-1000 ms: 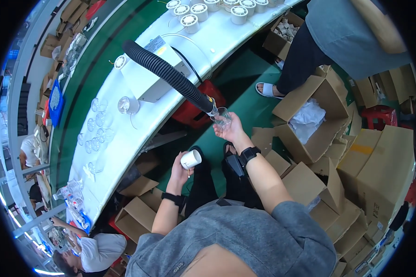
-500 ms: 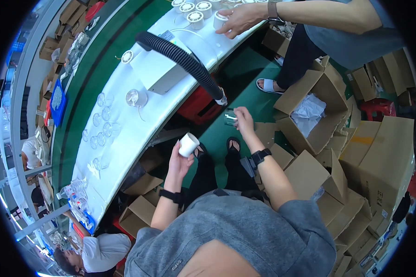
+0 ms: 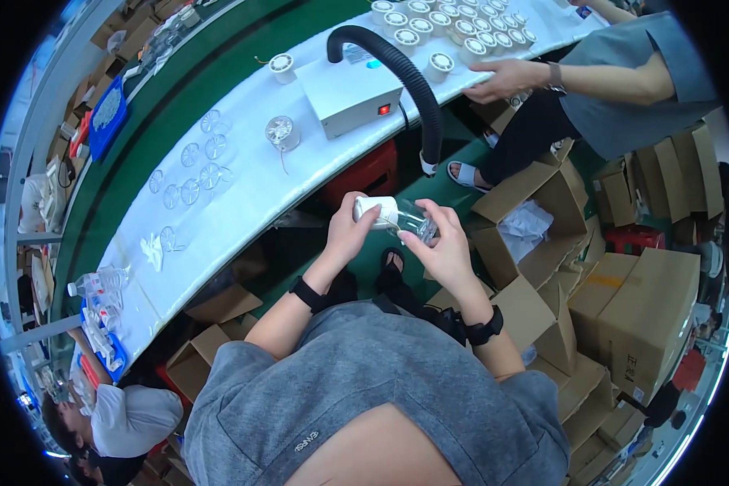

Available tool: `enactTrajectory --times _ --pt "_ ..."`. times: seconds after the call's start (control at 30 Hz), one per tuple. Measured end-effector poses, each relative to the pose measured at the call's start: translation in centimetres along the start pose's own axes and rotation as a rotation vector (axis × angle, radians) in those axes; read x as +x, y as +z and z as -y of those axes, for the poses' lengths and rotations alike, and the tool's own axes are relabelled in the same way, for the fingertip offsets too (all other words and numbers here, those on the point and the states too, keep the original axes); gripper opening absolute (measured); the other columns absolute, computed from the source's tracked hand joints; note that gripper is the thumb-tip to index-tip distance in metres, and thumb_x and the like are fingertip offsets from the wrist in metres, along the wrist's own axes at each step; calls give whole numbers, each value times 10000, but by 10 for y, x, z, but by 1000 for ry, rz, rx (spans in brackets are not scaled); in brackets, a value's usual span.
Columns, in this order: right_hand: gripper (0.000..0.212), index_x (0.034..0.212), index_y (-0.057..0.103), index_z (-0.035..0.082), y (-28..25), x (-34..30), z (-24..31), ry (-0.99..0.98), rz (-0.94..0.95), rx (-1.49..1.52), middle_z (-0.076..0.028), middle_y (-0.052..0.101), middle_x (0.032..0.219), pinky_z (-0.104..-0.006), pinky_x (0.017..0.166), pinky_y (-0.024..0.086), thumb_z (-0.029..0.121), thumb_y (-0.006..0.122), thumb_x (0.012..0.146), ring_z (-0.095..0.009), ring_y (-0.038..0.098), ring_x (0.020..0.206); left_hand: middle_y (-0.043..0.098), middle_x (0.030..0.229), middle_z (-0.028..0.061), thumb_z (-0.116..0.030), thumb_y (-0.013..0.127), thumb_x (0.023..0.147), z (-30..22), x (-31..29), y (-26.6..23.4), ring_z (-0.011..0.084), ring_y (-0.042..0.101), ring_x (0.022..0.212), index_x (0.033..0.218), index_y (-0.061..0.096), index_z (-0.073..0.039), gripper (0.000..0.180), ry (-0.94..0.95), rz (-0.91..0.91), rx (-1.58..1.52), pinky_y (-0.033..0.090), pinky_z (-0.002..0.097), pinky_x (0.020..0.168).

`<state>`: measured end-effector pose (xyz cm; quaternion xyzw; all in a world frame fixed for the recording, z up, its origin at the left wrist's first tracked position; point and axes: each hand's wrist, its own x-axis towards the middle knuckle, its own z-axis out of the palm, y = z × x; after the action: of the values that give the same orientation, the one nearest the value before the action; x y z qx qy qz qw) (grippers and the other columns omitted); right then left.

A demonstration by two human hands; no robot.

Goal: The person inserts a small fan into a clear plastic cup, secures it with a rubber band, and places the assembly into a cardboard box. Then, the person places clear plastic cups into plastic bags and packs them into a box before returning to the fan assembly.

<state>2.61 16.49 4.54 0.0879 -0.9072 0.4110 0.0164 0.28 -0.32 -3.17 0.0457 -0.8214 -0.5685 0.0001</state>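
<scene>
My left hand point(image 3: 350, 230) is wrapped round a white cylinder point(image 3: 374, 211), lying on its side above the floor beside the table. In my right hand point(image 3: 446, 246) is a clear cup point(image 3: 415, 220), gripped at its right end. The cup's other end meets the cylinder; I cannot tell how far one goes into the other. A thin pale cord shows by the joint. Just beyond my hands hangs the nozzle of a black ribbed hose point(image 3: 434, 134), which rises from a white box-shaped machine point(image 3: 344, 95) on the table.
On the white-covered table point(image 3: 251, 194) stand several clear cups point(image 3: 189, 191), a clear cup with a white insert point(image 3: 282, 134) and many white round units point(image 3: 441, 66). A co-worker's hand point(image 3: 506, 79) reaches in at right. Open cardboard boxes point(image 3: 535, 215) crowd the floor to my right.
My hands have come together, bringing the white cylinder and the clear cup end to end. The view has shifted. The co-worker's hand has drawn back from a white unit.
</scene>
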Motion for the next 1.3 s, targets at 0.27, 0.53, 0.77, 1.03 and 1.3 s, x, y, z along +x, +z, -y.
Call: enactTrajectory --times 0.27,0.53,0.77,1.03,1.3 --pt "394 1105 438 20 1 21 37 598 471 874 -113 472 1029 -259 602 492 209 558 780 -165 533 833 494 724 8 -290 405 823 -20 -7 -67 45 437 526 952 466 -68 265 -190 485 -576 320 177 382" --pt "461 1213 295 23 39 16 85 420 545 931 -128 492 1016 -231 552 501 179 480 821 -172 564 753 500 718 17 -333 340 843 -27 -19 -115 50 449 516 970 458 -60 323 -166 374 -556 338 178 378" --pt "499 1230 274 40 56 20 105 201 616 729 -104 448 1073 -200 561 454 88 500 788 -133 509 834 541 832 82 -407 296 838 -29 -32 -146 136 526 648 1066 429 -43 449 144 210 -333 416 238 525" --pt "505 1216 293 22 57 36 111 214 756 694 -93 420 1112 -224 577 467 148 494 770 -146 488 895 534 931 116 -540 188 828 -38 -41 -145 197 522 848 1092 419 -24 624 236 93 -330 388 295 778" --pt "520 1215 294 26 46 41 101 153 772 673 -84 419 1109 -214 594 461 157 510 761 -133 477 909 509 982 118 -594 111 808 -34 -36 -128 191 498 901 1115 407 -3 729 260 61 -369 377 278 795"
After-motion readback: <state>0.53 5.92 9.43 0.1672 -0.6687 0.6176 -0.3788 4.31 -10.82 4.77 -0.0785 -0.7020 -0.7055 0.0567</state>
